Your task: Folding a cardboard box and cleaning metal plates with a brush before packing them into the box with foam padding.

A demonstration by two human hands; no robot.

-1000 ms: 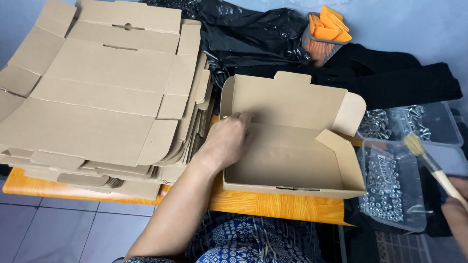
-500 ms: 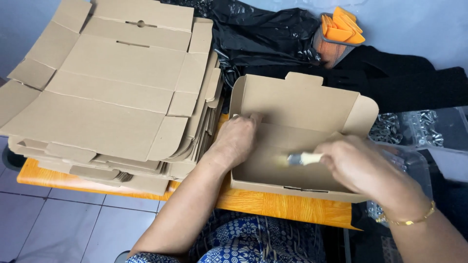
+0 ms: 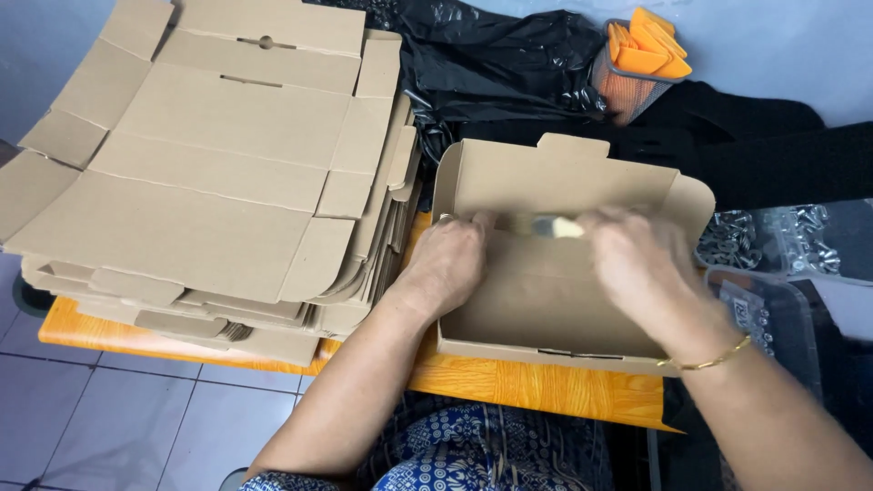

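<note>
The open brown corrugated cardboard box (image 3: 546,300) sits on the orange wooden worktop (image 3: 536,386), beside a stack of flat box blanks (image 3: 209,182). The left hand (image 3: 450,264) presses loosely curled on its inside corner; the blurred right hand (image 3: 637,264) is closed round a small pale-handled brush (image 3: 550,225). The box looks light, stiff and easily creased, best steadied at walls or folds.

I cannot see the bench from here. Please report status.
Left hand pressing inside open cardboard box. Right hand holds brush at back wall. Flat carton stack alongside, nothing blocking.
</note>
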